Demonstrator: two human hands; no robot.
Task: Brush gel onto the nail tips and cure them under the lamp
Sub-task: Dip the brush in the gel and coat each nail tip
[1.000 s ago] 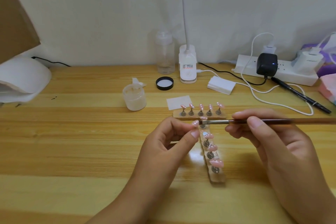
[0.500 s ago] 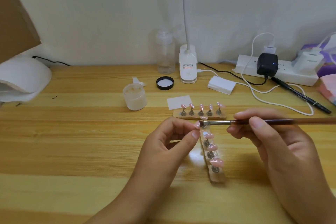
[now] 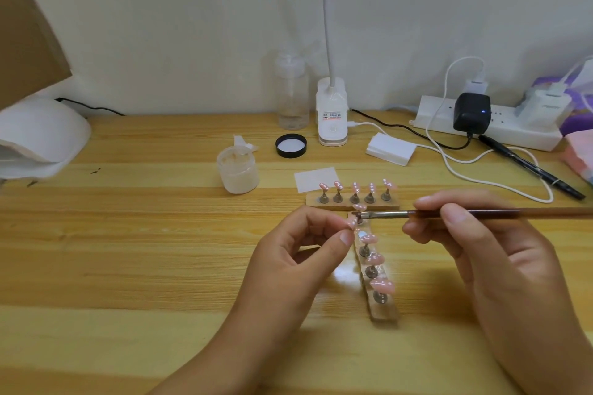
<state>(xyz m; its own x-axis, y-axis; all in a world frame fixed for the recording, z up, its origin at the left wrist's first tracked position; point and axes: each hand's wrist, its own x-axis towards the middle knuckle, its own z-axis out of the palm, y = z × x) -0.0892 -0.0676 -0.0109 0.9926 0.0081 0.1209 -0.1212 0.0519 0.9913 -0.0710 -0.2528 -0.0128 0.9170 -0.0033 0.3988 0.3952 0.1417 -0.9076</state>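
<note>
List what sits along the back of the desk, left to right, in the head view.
White domed curing lamp, frosted plastic jar, round black lid, white desk-lamp base, white pad stack, black plug adapter.

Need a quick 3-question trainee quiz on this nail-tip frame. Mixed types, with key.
1. True or false: the right hand holds the brush.
2. How many tips stand on the far holder? A three, B five, C seven.
3. Fill in: the left hand pinches a ___.
Key: 1 true. 2 B. 3 nail tip.
</note>
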